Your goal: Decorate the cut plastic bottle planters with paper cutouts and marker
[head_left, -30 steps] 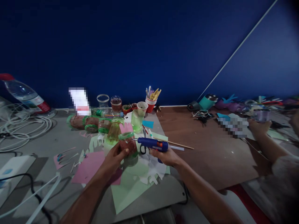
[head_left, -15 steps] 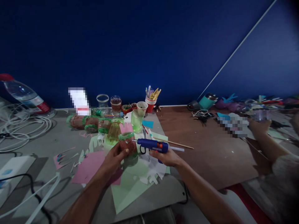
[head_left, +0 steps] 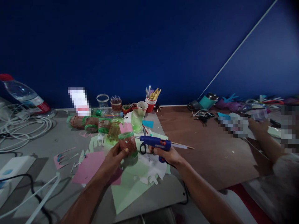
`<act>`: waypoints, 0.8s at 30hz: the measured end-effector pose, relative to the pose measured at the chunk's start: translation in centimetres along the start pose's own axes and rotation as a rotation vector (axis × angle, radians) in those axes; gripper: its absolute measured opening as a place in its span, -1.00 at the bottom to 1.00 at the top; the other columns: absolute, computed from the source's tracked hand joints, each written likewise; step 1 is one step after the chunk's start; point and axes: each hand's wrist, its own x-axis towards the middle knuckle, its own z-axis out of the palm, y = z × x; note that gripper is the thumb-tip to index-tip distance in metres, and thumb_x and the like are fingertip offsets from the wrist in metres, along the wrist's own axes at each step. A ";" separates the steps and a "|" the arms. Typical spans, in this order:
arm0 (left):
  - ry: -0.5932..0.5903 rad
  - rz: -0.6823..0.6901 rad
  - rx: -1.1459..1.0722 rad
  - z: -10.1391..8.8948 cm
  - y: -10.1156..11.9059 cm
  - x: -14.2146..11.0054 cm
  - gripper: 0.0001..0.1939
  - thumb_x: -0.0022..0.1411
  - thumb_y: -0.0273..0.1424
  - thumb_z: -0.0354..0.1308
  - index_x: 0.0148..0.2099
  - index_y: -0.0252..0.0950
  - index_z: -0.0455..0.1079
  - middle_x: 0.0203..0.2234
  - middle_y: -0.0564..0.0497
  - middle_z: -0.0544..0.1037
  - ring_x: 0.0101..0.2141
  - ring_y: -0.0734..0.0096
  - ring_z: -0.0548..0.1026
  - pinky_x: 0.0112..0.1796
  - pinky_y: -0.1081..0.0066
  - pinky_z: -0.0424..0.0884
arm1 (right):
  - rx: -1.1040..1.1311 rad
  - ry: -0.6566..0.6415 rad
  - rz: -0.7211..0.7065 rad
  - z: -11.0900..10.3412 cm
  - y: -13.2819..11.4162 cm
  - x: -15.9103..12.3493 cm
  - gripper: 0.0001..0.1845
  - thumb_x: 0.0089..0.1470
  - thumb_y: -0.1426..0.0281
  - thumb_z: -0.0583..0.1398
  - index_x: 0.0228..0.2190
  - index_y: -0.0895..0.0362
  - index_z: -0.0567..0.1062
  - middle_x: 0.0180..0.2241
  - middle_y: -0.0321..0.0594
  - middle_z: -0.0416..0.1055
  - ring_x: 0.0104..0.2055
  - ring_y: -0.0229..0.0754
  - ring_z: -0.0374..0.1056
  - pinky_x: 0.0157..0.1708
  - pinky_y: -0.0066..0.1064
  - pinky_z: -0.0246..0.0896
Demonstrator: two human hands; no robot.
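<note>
My left hand [head_left: 118,155] is closed around a small reddish-brown plastic container [head_left: 128,146] with a green rim and base. Pink paper strips [head_left: 126,128] stand up at the container's far side. In my right hand [head_left: 168,154] is a blue hot glue gun [head_left: 155,142], its nozzle pointing left toward the green rim. A clear glue stick [head_left: 179,145] sticks out of the gun's back end. Black-handled scissors [head_left: 143,148] lie under the nozzle. White paper cutouts [head_left: 154,169] and a pale green sheet [head_left: 127,196] lie beneath both hands.
Several green-rimmed brown containers [head_left: 91,124] stand at the left, near pink paper [head_left: 88,168]. Behind are a green cup [head_left: 136,120] and red cups holding forks [head_left: 151,104]. A coiled white cable [head_left: 35,124] lies far left. A co-worker's hand [head_left: 259,126] is at the right.
My right hand has drawn the glue gun slightly right and up, so its nozzle is farther from the container. My left hand stays nearly still with the container.
</note>
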 end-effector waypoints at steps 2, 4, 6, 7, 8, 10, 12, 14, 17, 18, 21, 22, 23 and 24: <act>0.009 -0.012 -0.018 0.0 0.1 -0.1 -0.52 -0.14 -0.15 0.33 -0.19 -0.34 0.45 -0.23 -0.12 0.58 -0.12 0.07 0.46 -0.14 0.32 0.35 | 0.097 -0.037 -0.047 -0.3 0.1 0.2 -0.56 -0.03 0.02 0.19 -0.34 0.15 0.49 -0.43 -0.22 0.37 -0.44 -0.28 0.24 -0.39 -0.40 0.20; 0.004 -0.029 -0.040 0.1 0.1 -0.1 -0.47 -0.13 -0.15 0.33 -0.13 -0.35 0.43 -0.16 -0.14 0.56 -0.06 0.05 0.43 -0.09 0.30 0.33 | 0.144 -0.080 -0.063 -0.5 0.3 0.4 -0.53 0.01 0.02 0.18 -0.25 0.16 0.48 -0.51 -0.27 0.32 -0.50 -0.31 0.18 -0.45 -0.42 0.15; -0.009 -0.036 -0.057 0.0 0.0 -0.2 -0.45 -0.12 -0.15 0.33 -0.09 -0.35 0.42 -0.11 -0.16 0.55 -0.02 0.04 0.41 -0.05 0.27 0.30 | 0.169 -0.133 -0.061 -0.7 0.4 0.4 -0.52 0.02 0.04 0.17 -0.19 0.17 0.46 -0.58 -0.32 0.26 -0.55 -0.34 0.14 -0.51 -0.45 0.10; -0.011 -0.036 -0.060 0.0 0.0 -0.2 -0.45 -0.12 -0.14 0.33 -0.09 -0.35 0.42 -0.11 -0.17 0.54 -0.01 0.04 0.41 -0.03 0.27 0.29 | 0.183 -0.163 -0.057 -0.7 0.3 0.4 -0.52 0.02 0.05 0.18 -0.18 0.17 0.46 -0.57 -0.32 0.26 -0.56 -0.35 0.13 -0.54 -0.47 0.08; -0.011 -0.039 -0.059 -0.1 -0.1 -0.2 -0.45 -0.11 -0.14 0.33 -0.09 -0.34 0.42 -0.11 -0.17 0.55 -0.01 0.04 0.41 -0.03 0.26 0.29 | 0.199 -0.188 -0.054 -0.7 0.1 0.4 -0.52 0.01 0.05 0.19 -0.19 0.17 0.46 -0.53 -0.29 0.28 -0.57 -0.36 0.13 -0.56 -0.48 0.05; -0.018 -0.039 -0.056 -0.2 -0.2 -0.1 -0.46 -0.09 -0.14 0.31 -0.08 -0.34 0.42 -0.10 -0.17 0.55 -0.02 0.04 0.42 -0.04 0.27 0.29 | 0.221 -0.219 -0.048 -0.6 -0.4 0.2 -0.52 -0.02 0.06 0.22 -0.21 0.18 0.46 -0.41 -0.21 0.35 -0.56 -0.39 0.13 -0.59 -0.50 0.03; -0.053 -0.024 -0.057 -0.4 -0.4 0.1 -0.47 -0.04 -0.14 0.29 -0.04 -0.32 0.42 -0.09 -0.16 0.54 -0.02 0.05 0.43 -0.05 0.28 0.30 | 0.203 -0.221 -0.051 -0.5 -1.2 0.0 -0.52 -0.03 0.07 0.24 -0.22 0.21 0.45 -0.36 -0.16 0.36 -0.56 -0.40 0.14 -0.59 -0.50 0.04; -0.085 -0.011 -0.059 -0.6 -0.5 0.1 -0.48 -0.01 -0.15 0.27 -0.03 -0.32 0.41 -0.07 -0.15 0.54 -0.02 0.06 0.43 -0.05 0.28 0.31 | 0.162 -0.212 -0.068 -0.4 -2.0 -0.2 -0.52 -0.03 0.09 0.25 -0.22 0.23 0.44 -0.40 -0.19 0.36 -0.55 -0.39 0.14 -0.56 -0.50 0.08; -0.087 -0.033 -0.079 -0.6 -0.5 0.2 -0.47 -0.01 -0.16 0.27 -0.01 -0.32 0.40 -0.07 -0.16 0.53 0.00 0.06 0.42 -0.05 0.28 0.31 | 0.140 -0.225 -0.098 -0.4 -3.1 -0.6 -0.53 -0.02 0.09 0.24 -0.21 0.22 0.42 -0.34 -0.15 0.39 -0.53 -0.39 0.17 -0.52 -0.49 0.12; -0.088 -0.040 -0.092 -0.6 -0.5 0.1 -0.46 -0.01 -0.17 0.27 0.00 -0.33 0.39 -0.06 -0.17 0.53 0.00 0.05 0.42 -0.05 0.27 0.31 | 0.142 -0.227 -0.109 -0.5 -3.4 -0.8 -0.53 -0.02 0.09 0.23 -0.22 0.21 0.41 -0.30 -0.12 0.39 -0.53 -0.38 0.19 -0.52 -0.48 0.13; -0.099 -0.037 -0.116 -0.6 -0.4 0.1 -0.46 -0.01 -0.17 0.27 -0.01 -0.33 0.40 -0.03 -0.18 0.51 0.01 0.04 0.41 -0.05 0.25 0.31 | 0.113 -0.188 -0.138 -0.6 -4.1 -1.3 -0.54 -0.01 0.07 0.22 -0.23 0.19 0.39 -0.23 -0.07 0.39 -0.52 -0.35 0.25 -0.50 -0.44 0.17; -0.101 -0.032 -0.116 -0.6 -0.4 0.1 -0.47 -0.02 -0.17 0.27 -0.02 -0.34 0.41 -0.03 -0.18 0.51 0.02 0.04 0.41 -0.05 0.26 0.31 | 0.091 -0.159 -0.147 -0.6 -4.3 -1.5 -0.54 0.00 0.05 0.20 -0.25 0.19 0.39 -0.23 -0.07 0.40 -0.51 -0.34 0.26 -0.49 -0.43 0.18; -0.101 -0.030 -0.113 -0.6 -0.4 0.0 -0.47 -0.02 -0.17 0.28 -0.03 -0.34 0.41 -0.03 -0.18 0.51 0.02 0.04 0.41 -0.05 0.26 0.31 | 0.061 -0.131 -0.154 -0.7 -4.4 -1.7 -0.54 0.00 0.04 0.19 -0.25 0.19 0.39 -0.23 -0.06 0.40 -0.52 -0.33 0.27 -0.48 -0.42 0.19; -0.096 -0.031 -0.110 -0.6 -0.3 0.0 -0.47 -0.04 -0.17 0.29 -0.04 -0.34 0.42 -0.04 -0.17 0.51 0.02 0.03 0.41 -0.05 0.26 0.32 | 0.022 -0.097 -0.161 -0.8 -4.5 -1.9 -0.54 0.01 0.03 0.17 -0.26 0.18 0.39 -0.22 -0.07 0.40 -0.52 -0.33 0.26 -0.48 -0.42 0.19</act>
